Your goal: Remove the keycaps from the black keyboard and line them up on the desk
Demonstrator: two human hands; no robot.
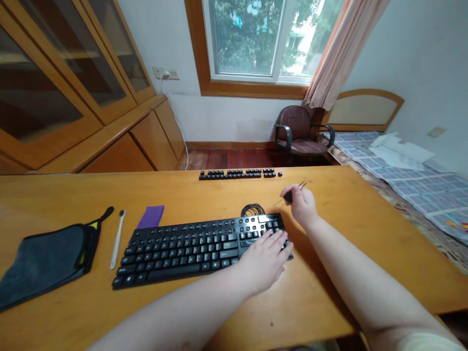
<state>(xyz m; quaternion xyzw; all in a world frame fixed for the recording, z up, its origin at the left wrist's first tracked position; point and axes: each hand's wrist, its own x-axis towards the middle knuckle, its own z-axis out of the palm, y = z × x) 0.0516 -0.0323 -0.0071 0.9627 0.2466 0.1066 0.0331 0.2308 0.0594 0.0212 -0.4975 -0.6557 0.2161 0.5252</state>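
Observation:
A black keyboard (190, 246) lies at a slant on the wooden table. Its rear rows show small, widely spaced squares that look like bare key posts, while the nearer rows carry full keycaps. My left hand (263, 256) rests flat over the number pad at the keyboard's right end, fingers stretched out. Just beyond that end, my right hand (300, 204) is closed around the black handle of a wire keycap puller (288, 196), whose thin wires stick out both ways. Loose black keycaps (234, 174) stand lined up in two rows near the table's far edge.
A coiled black cable (253, 209) sits behind the keyboard. Left of it are a purple cloth (150, 217), a white toothbrush (117, 240) and a folded grey cloth (47, 258). An armchair (298, 129) and a bed (402, 170) stand past the wooden table (369, 234).

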